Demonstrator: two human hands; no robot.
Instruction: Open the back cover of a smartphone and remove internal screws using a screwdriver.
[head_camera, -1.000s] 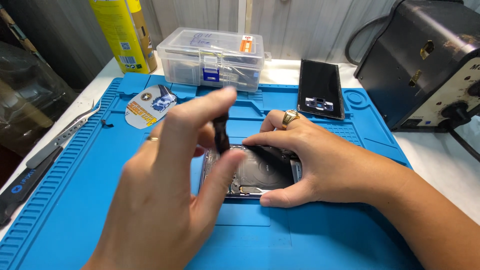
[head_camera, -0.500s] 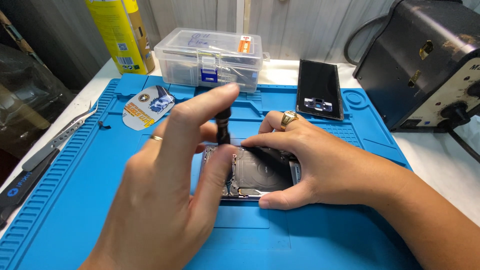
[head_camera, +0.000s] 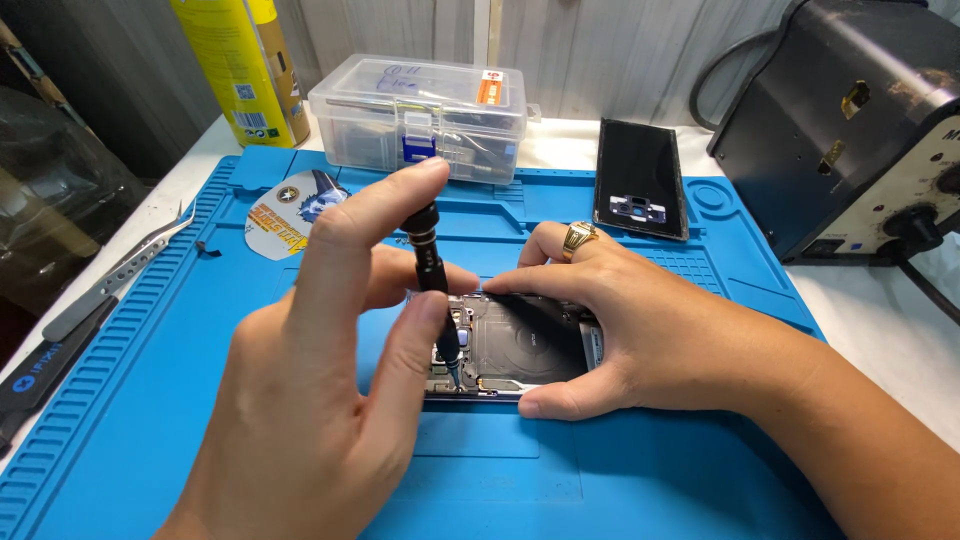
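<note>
An opened phone (head_camera: 520, 345) with its back removed lies on a blue repair mat (head_camera: 620, 460). My left hand (head_camera: 310, 380) holds a small black screwdriver (head_camera: 432, 275) upright, forefinger on its cap, tip down on the phone's left part near the lower edge. My right hand (head_camera: 640, 330), with a gold ring, grips the phone from the right, thumb along the near edge and fingers over the far edge.
The phone's dark back cover (head_camera: 640, 180) lies on the mat behind. A clear plastic parts box (head_camera: 420, 115) and a yellow spray can (head_camera: 240, 65) stand at the back. Tweezers (head_camera: 110, 280) lie at left. A black station box (head_camera: 850, 120) sits at right.
My left hand has shifted slightly, and the screwdriver stands more upright over the phone's left part. More of the phone's inside shows now. The right hand has stayed put.
</note>
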